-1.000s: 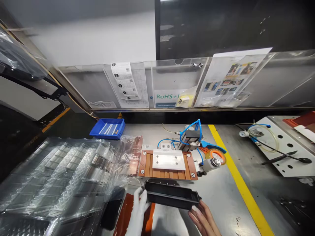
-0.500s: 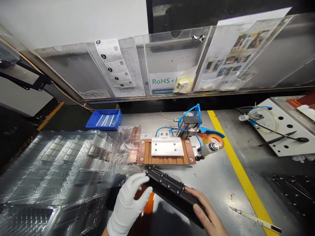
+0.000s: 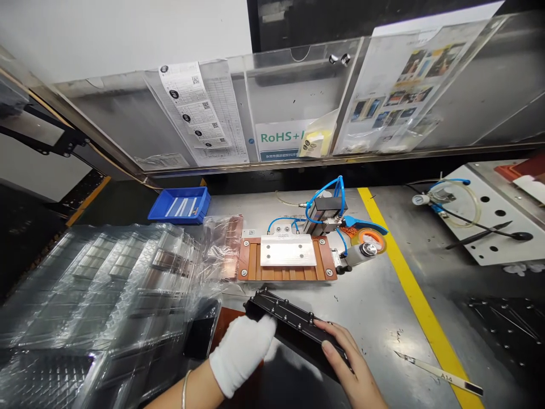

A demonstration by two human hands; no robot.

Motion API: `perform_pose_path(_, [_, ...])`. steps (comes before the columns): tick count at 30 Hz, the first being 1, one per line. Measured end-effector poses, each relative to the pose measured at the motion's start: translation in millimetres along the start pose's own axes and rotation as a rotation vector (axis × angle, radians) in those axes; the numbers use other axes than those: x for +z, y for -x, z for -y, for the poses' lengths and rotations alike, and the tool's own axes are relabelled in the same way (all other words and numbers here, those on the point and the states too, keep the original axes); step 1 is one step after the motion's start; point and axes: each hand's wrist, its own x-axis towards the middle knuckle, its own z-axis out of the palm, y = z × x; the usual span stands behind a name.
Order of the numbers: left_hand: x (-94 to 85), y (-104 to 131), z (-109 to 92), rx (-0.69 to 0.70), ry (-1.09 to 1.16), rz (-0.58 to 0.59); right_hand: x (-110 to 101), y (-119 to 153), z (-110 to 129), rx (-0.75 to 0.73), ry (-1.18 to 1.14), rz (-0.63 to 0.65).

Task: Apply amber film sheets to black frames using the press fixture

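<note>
Just a long black studded housing (image 3: 293,325)

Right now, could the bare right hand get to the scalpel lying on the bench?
Probably yes. The scalpel lies on bare bench to the right of the right hand, with nothing between them, but that hand would first have to let go of the black part.

Bright overhead light glares off the plastic trays (image 3: 102,284) and acrylic holders (image 3: 298,96); edges bend, corners blur.

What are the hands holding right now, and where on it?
A long black studded plastic tray: gloved left hand grips its left end, bare right hand its right end.
</note>
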Motion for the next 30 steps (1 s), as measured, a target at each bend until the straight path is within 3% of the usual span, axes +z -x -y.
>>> perform_pose_path(5, [11.3,-4.0,-45.3,0.163,-0.014,-0.016,17.2,-2.5,6.7,-0.059,-0.009,-0.019])
perform_pose_path(8, [21.4,-5.5,-59.7,0.247,-0.049,0.007,20.5,-3.0,9.4,-0.073,-0.008,0.032])
perform_pose_path(11, [17.2,-4.1,-50.2,0.214,-0.069,0.031,15.4,-1.8,12.1,-0.055,-0.008,0.075])
perform_pose_path(16, [-7.2,-0.2,-3.6,-0.017,-0.009,0.175,1.3,1.6,11.5,0.023,0.003,0.107])
perform_pose_path(19, [-6.8,4.2,12.8,-0.05,-0.023,0.153,-1.4,1.7,9.1,0.031,-0.001,0.084])
perform_pose_path(25, [17.6,13.4,9.4,-0.025,-0.023,0.093,3.6,3.5,16.2,0.108,-0.051,0.101])
perform_pose_path(30, [32.3,3.7,-2.7,-0.016,0.078,0.061,15.5,7.6,22.1,0.107,-0.075,0.127])
